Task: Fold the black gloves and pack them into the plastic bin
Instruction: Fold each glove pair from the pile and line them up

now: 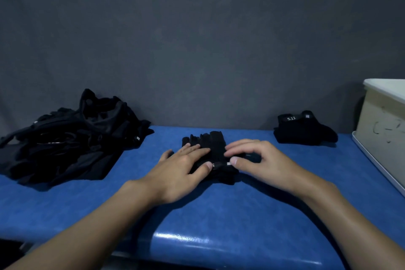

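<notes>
A pair of black gloves (215, 144) lies in the middle of the blue table (219, 215), fingers pointing away from me. My left hand (182, 166) lies flat on its left side, fingers straight, thumb on the cuff. My right hand (256, 160) rests on its right side with fingers bent over the edge and the thumb pressing near a small white label; I cannot tell whether it grips the fabric. A folded black glove pair (304, 130) marked 5.11 lies at the back right. The pale plastic bin (385, 125) stands at the right edge.
A loose pile of black gloves (65, 138) covers the table's left back corner. A dark grey wall (197, 39) rises directly behind the table. The table's glossy front edge curves down just under my forearms.
</notes>
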Available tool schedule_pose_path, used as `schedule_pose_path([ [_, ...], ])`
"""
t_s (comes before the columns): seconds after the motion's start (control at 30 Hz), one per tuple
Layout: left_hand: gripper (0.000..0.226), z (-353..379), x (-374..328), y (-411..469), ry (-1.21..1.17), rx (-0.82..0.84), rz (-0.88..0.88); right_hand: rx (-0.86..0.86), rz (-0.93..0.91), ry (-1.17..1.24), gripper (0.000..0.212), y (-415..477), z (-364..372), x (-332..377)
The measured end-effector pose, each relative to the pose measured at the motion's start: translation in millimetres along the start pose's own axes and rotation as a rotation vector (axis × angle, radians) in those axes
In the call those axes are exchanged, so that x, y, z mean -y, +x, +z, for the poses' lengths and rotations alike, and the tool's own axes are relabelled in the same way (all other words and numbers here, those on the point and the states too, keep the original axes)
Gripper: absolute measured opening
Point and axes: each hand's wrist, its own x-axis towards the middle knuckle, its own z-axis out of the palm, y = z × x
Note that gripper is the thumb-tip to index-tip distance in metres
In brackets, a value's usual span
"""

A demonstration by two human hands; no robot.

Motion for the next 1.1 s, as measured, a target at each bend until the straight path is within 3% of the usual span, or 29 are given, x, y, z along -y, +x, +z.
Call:
schedule_pose_path([
  [0.17,0.055,-0.9,0.9,-0.5,0.012,0.003,0.014,0.103,0.021,0.022,0.023,-0.6,2.2,-2.0],
  [0.33,0.051,-4.1,4.1,-1.5,-0.015,0.009,0.034,0.202,0.039,-0.08,0.042,-3.0,1.8,-3.4],
  [0.53,0.055,-13.3,4.8,-7.7,-0.019,0.036,0.119,0.2,0.04,-0.18,0.047,-4.6,1.4,-3.3],
  [0.73,0.069,-19.5,15.2,-8.2,0.087,0.124,0.154,0.166,0.02,-0.236,0.038,-4.4,4.1,-2.3],
  [0.93,0.074,-19.8,10.8,-8.8,0.097,0.104,0.188,0.135,-0.043,-0.267,0.023,-1.6,8.4,-3.8],
  [1.1,0.059,-20.0,12.3,-4.9,0.097,0.022,0.268,0.099,0.006,-0.182,0.02,-1.4,6.6,-4.4],
])
